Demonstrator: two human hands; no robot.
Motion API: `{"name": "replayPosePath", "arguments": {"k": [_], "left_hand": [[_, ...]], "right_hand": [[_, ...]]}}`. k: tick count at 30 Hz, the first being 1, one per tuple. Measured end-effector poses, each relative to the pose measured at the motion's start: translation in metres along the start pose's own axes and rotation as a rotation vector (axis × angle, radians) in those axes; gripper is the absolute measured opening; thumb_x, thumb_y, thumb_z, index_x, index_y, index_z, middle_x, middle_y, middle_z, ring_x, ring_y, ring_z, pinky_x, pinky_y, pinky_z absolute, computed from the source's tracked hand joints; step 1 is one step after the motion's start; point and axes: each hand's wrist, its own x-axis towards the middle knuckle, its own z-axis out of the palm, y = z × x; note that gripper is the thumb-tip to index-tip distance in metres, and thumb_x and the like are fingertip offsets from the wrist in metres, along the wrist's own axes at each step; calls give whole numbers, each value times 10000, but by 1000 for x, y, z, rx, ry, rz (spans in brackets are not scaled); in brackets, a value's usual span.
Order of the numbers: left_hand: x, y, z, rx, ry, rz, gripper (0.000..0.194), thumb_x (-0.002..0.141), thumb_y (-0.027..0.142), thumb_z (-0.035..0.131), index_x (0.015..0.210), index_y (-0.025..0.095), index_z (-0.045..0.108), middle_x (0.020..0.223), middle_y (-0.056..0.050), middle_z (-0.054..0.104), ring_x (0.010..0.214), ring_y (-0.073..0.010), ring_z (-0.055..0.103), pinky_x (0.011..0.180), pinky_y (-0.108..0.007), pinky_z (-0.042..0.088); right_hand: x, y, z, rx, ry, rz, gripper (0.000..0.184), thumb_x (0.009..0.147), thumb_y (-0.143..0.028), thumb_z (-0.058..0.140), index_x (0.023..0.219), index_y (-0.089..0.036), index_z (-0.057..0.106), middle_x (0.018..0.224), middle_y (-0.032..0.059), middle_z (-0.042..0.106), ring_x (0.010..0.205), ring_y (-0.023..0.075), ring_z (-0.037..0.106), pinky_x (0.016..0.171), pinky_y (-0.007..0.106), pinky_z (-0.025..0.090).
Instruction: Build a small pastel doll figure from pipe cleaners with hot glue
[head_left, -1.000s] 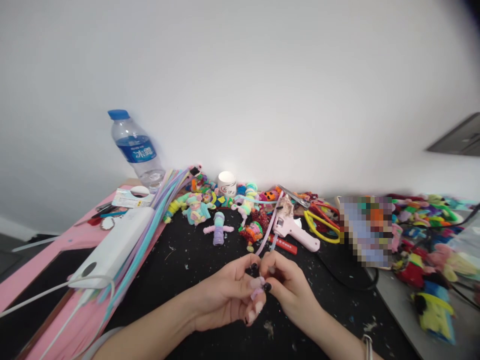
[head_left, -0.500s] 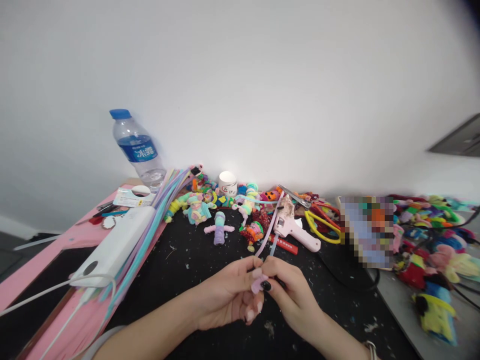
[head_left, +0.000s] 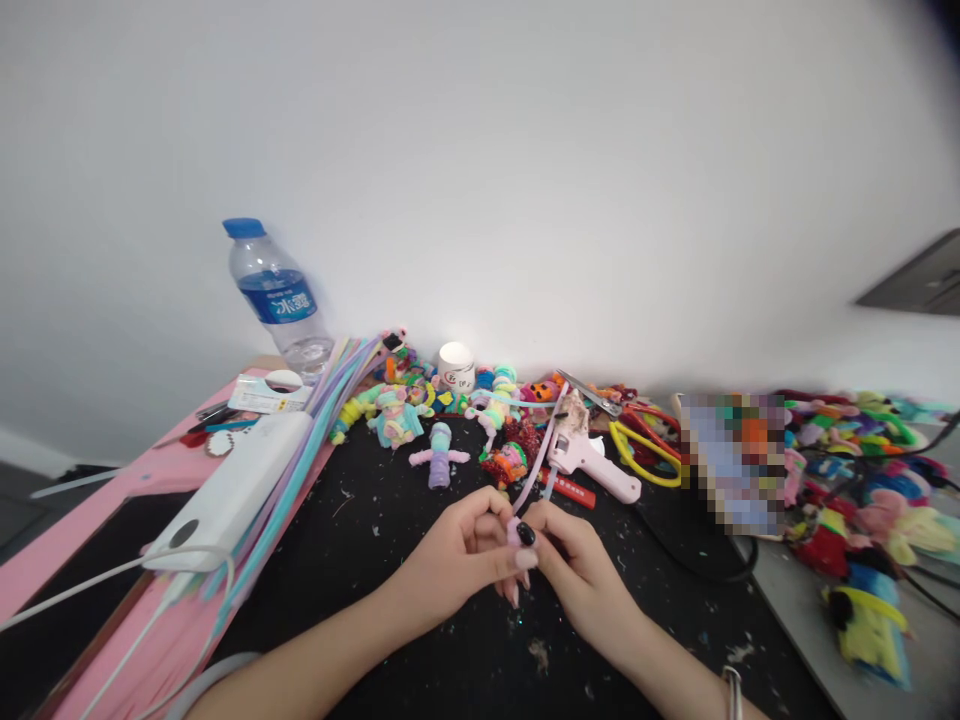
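Black table filled the lower frame, flecked with pale fuzz scraps; pink board along its 9 o'clock edge, bearing a white power bank with cable attached and a sheaf of pastel pipe cleaners running up toward 11 o'clock; clear water bottle, blue cap and label, stood at 10 o'clock against the white wall.

At 3 o'clock, a heap of bright chenille figures, blurred; beside it a pixelated patch, contents not readable; yellow-handled scissors and a pale pink glue gun at 1 o'clock from the hands; a row of small finished figures at 12 o'clock, among them a lilac doll lying flat, and a little white cup behind.

Left hand and right hand met at centre, fingertips touching, both pinched narrow on the pink pipe cleaner; the stem was thin, fuzzy, pale pink-lilac, its near end wound into a tiny knob between the fingertips, its free length slanting up toward 1 o'clock to the glue gun; a dark-painted nail lay just over the knob; other nails pale; a thin bracelet on the right wrist.
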Motion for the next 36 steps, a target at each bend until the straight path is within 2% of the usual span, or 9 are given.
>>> {"name": "replayPosePath", "arguments": {"k": [5, 11, 14, 17, 20, 24, 30, 36], "left_hand": [[-3, 4, -2, 275, 42, 94, 180, 734, 241, 649, 754, 160, 489, 600, 32, 574, 520, -99, 560, 550, -222, 466], [-5, 3, -4, 549, 19, 193, 52, 808, 207, 539, 789, 162, 522, 634, 31, 569, 559, -113, 571, 570, -226, 470], [-5, 3, -7, 706, 50, 267, 54, 811, 187, 542, 763, 162, 551, 627, 45, 544, 572, -98, 552, 583, -201, 444], [-5, 4, -10, 884, 73, 326, 63, 796, 193, 580, 746, 164, 602, 680, 29, 605, 637, -104, 566, 628, -194, 421], [-6, 5, -12, 949, 47, 342, 87, 805, 202, 574, 759, 163, 638, 715, 10, 641, 680, -112, 583, 663, -192, 421], [-5, 5, -11, 855, 32, 281, 161, 826, 204, 535, 719, 143, 639, 622, 8, 616, 605, -112, 589, 634, -202, 440], [-3, 8, -7, 384, -42, 13, 172, 796, 203, 552, 659, 116, 609, 554, 11, 599, 470, -100, 575, 500, -199, 452], [-3, 4, -8, 35, -128, -123, 181, 754, 254, 627, 662, 102, 589, 563, -28, 652, 422, -88, 570, 443, -182, 443]], "right_hand": [[-1, -1, -3, -3, -17, 51, 341, 932, -371, 329, 678, -179, 452, 628, -32, 412, 568, 110, 377, 522, 217, 317], [3, 0, -5, -111, -57, 23, 304, 905, -353, 417, 674, -165, 481, 635, -26, 455, 590, 111, 407, 549, 216, 323], [4, 1, -5, -137, -63, 27, 295, 911, -330, 412, 675, -166, 477, 635, -31, 446, 590, 107, 401, 547, 210, 319], [3, 1, -5, -164, -82, 27, 299, 920, -310, 397, 668, -167, 470, 631, -35, 435, 590, 103, 395, 548, 207, 313], [2, 1, -6, -194, -108, 34, 287, 926, -292, 389, 691, -164, 494, 645, -32, 454, 600, 104, 409, 558, 208, 315], [3, 2, -8, -198, -126, 31, 294, 930, -296, 385, 694, -164, 500, 620, -38, 443, 571, 97, 401, 532, 202, 305], [0, 1, -7, -182, -100, -66, 336, 938, -280, 347, 632, -174, 438, 576, -46, 414, 516, 87, 380, 502, 196, 290], [-5, 1, -2, -160, -37, -114, 341, 930, -293, 361, 610, -179, 396, 557, -52, 370, 504, 85, 355, 491, 202, 266]]}}
